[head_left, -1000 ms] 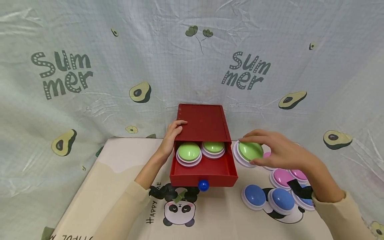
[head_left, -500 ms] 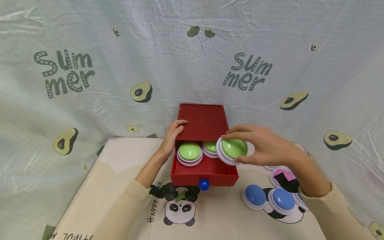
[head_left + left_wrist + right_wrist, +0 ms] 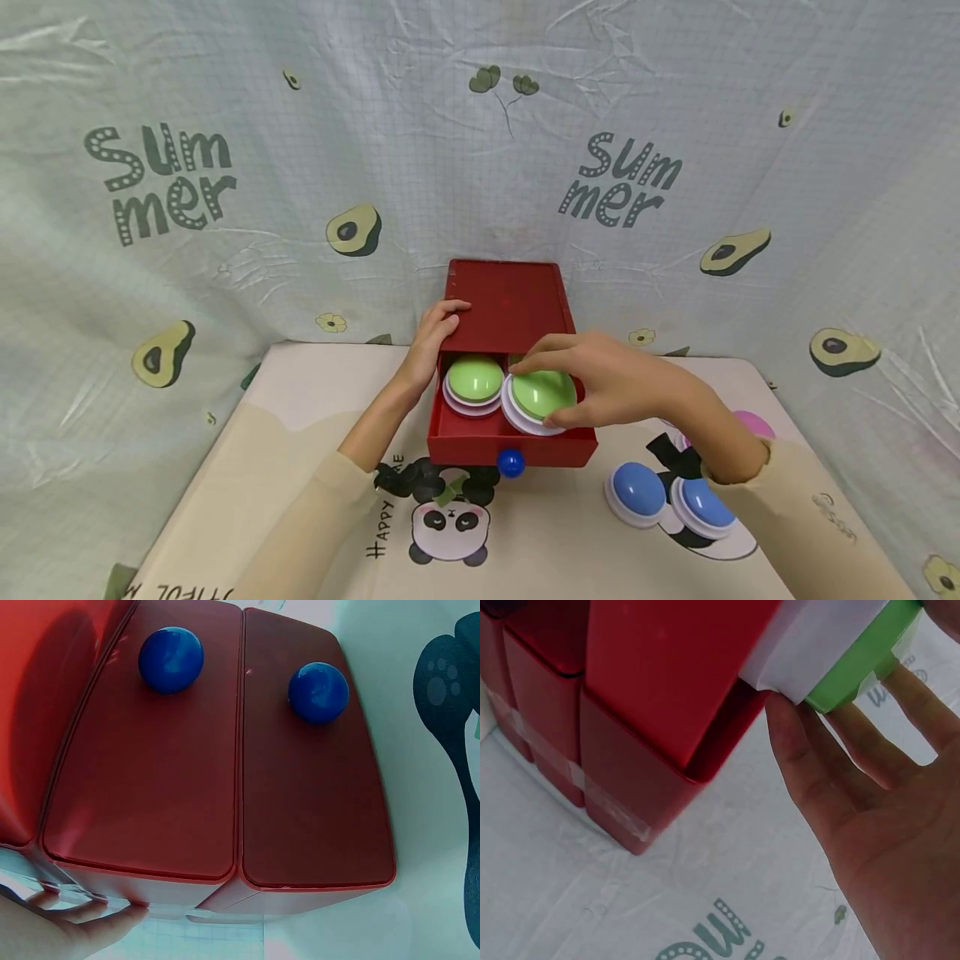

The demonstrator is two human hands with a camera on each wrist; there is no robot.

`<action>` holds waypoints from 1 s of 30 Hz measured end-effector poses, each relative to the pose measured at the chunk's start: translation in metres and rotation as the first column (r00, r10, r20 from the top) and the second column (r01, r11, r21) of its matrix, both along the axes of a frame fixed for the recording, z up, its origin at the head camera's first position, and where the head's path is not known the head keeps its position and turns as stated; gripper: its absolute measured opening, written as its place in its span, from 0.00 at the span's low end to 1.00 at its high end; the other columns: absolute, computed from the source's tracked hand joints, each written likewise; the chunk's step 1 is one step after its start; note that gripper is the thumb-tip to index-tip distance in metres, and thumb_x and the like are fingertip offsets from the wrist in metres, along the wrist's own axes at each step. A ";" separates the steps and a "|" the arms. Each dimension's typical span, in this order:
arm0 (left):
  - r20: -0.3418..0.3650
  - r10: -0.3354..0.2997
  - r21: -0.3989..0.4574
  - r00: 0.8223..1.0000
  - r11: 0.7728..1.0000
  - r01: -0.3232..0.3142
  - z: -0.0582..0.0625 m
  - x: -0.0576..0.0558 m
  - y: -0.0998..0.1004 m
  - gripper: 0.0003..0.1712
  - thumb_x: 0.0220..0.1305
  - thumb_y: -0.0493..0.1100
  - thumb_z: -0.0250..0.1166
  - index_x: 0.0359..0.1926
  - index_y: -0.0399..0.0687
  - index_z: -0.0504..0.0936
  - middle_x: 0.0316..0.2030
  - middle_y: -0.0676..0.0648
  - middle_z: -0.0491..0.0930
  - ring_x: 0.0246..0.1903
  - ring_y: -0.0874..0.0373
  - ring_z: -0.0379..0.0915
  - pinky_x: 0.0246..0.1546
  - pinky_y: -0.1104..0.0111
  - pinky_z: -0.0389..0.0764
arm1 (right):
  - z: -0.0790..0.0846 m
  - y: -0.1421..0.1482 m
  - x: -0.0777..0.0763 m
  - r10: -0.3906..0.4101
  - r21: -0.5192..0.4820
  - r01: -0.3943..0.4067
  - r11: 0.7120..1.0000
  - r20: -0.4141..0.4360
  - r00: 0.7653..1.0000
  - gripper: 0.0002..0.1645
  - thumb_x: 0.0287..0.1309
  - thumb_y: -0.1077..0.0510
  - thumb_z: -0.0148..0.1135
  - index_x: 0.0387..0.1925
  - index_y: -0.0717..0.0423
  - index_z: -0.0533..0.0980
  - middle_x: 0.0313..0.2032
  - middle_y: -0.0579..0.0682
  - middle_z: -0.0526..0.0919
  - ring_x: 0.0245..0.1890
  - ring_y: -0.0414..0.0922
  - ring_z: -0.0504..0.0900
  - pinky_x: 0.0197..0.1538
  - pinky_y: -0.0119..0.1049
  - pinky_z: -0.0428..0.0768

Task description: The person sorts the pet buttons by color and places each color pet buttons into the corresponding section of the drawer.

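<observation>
My right hand [image 3: 600, 375] pinches the rim of a green-domed push button [image 3: 543, 393] with a white base, over the right half of a pulled-out red drawer [image 3: 465, 450]. In the right wrist view, its fingers curl around the green button [image 3: 866, 656] beside the drawer wall. Another green push button [image 3: 474, 379] sits in the drawer's left half. A further green one at the back right is mostly hidden behind the held one. My left hand [image 3: 431, 337] rests on the left edge of the red drawer cabinet [image 3: 506, 304]; the left wrist view shows its fingertips touching the side.
Blue push buttons [image 3: 638, 489] stand on the table at the right, with a pink one [image 3: 753, 425] partly behind my right forearm. Two closed drawers of the cabinet carry blue knobs [image 3: 171, 660]. A patterned curtain [image 3: 480, 183] hangs right behind the cabinet.
My right hand has carried the green push button leftward from beside the cabinet to over the drawer's right half. My left hand stays on the cabinet.
</observation>
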State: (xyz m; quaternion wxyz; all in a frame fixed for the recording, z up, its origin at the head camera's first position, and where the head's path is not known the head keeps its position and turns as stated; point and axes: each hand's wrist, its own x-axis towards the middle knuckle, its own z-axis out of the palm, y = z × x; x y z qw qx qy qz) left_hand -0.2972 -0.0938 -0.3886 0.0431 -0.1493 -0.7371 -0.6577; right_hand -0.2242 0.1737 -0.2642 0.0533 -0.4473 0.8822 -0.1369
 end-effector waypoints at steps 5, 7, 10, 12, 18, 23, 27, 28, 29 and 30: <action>0.004 -0.003 -0.007 1.000 1.000 0.003 0.000 0.001 0.001 0.25 0.77 0.49 0.45 0.67 0.48 0.73 0.72 0.41 0.59 0.72 0.46 0.52 0.71 0.49 0.56 | -0.009 -0.002 -0.004 0.007 0.024 -0.008 1.000 0.053 0.999 0.36 0.53 0.48 0.74 0.65 0.41 0.78 0.60 0.44 0.81 0.58 0.44 0.80 0.58 0.46 0.83; 0.001 -0.002 -0.009 1.000 1.000 0.002 0.000 0.001 0.000 0.25 0.77 0.49 0.45 0.67 0.49 0.73 0.72 0.41 0.59 0.72 0.46 0.52 0.71 0.49 0.56 | -0.012 -0.003 -0.006 0.015 0.029 -0.017 0.999 0.058 0.998 0.36 0.53 0.47 0.74 0.66 0.42 0.78 0.60 0.45 0.82 0.58 0.45 0.80 0.58 0.47 0.83; -0.005 0.003 -0.008 1.000 1.000 -0.003 0.000 0.000 0.000 0.24 0.77 0.49 0.45 0.67 0.48 0.73 0.73 0.41 0.59 0.73 0.46 0.52 0.72 0.49 0.55 | -0.014 -0.003 -0.009 0.021 0.038 -0.024 0.999 0.066 0.998 0.35 0.54 0.47 0.73 0.65 0.43 0.78 0.60 0.45 0.82 0.58 0.45 0.81 0.58 0.48 0.83; -0.004 0.001 -0.009 1.000 1.000 -0.001 0.000 0.000 0.000 0.25 0.77 0.49 0.44 0.67 0.48 0.73 0.73 0.41 0.58 0.73 0.46 0.51 0.72 0.48 0.55 | -0.014 -0.003 -0.011 0.021 0.044 -0.025 0.999 0.076 0.997 0.35 0.55 0.46 0.73 0.65 0.43 0.79 0.60 0.45 0.83 0.58 0.45 0.81 0.59 0.48 0.83; -0.004 -0.004 -0.010 1.000 1.000 0.004 -0.001 0.000 0.000 0.25 0.77 0.49 0.44 0.67 0.48 0.73 0.73 0.41 0.58 0.73 0.46 0.52 0.71 0.48 0.56 | -0.017 -0.003 -0.013 0.015 0.041 -0.020 0.999 0.115 0.993 0.32 0.56 0.45 0.72 0.63 0.44 0.80 0.59 0.43 0.84 0.56 0.43 0.81 0.57 0.45 0.83; -0.006 -0.012 -0.009 1.000 1.000 0.011 0.000 0.002 -0.001 0.25 0.77 0.49 0.44 0.67 0.48 0.73 0.73 0.42 0.58 0.73 0.46 0.52 0.71 0.48 0.56 | -0.021 -0.005 -0.011 -0.009 0.069 0.000 0.998 0.128 0.992 0.32 0.55 0.46 0.73 0.62 0.43 0.80 0.58 0.43 0.83 0.55 0.42 0.80 0.55 0.43 0.83; -0.006 -0.017 -0.008 1.000 1.000 0.017 -0.001 0.003 -0.002 0.24 0.78 0.49 0.44 0.67 0.48 0.73 0.73 0.41 0.58 0.73 0.46 0.52 0.72 0.49 0.55 | -0.022 -0.006 -0.007 -0.032 0.094 0.022 0.995 0.110 0.993 0.30 0.55 0.47 0.74 0.61 0.42 0.81 0.56 0.44 0.82 0.54 0.42 0.79 0.54 0.42 0.83; -0.006 -0.016 -0.006 1.000 1.000 0.016 -0.001 0.003 -0.002 0.24 0.78 0.49 0.44 0.67 0.48 0.73 0.73 0.42 0.59 0.73 0.46 0.52 0.72 0.49 0.55 | -0.022 -0.007 -0.006 -0.036 0.098 0.026 0.995 0.105 0.994 0.30 0.55 0.47 0.74 0.61 0.42 0.81 0.56 0.44 0.82 0.54 0.42 0.79 0.54 0.42 0.83; -0.004 -0.016 -0.004 1.000 1.000 0.016 -0.001 0.003 -0.002 0.24 0.78 0.49 0.44 0.67 0.48 0.73 0.73 0.42 0.59 0.73 0.46 0.52 0.72 0.49 0.55 | -0.022 -0.007 -0.004 -0.040 0.101 0.030 0.994 0.096 0.995 0.30 0.55 0.47 0.74 0.60 0.42 0.81 0.56 0.44 0.82 0.54 0.43 0.79 0.54 0.43 0.83; -0.004 -0.015 -0.003 1.000 1.000 0.015 -0.001 0.003 -0.003 0.24 0.78 0.49 0.44 0.67 0.48 0.73 0.73 0.42 0.59 0.73 0.46 0.52 0.72 0.49 0.55 | -0.023 -0.008 -0.003 -0.041 0.102 0.032 0.994 0.087 0.995 0.29 0.55 0.47 0.75 0.60 0.42 0.81 0.56 0.44 0.82 0.55 0.43 0.80 0.55 0.44 0.83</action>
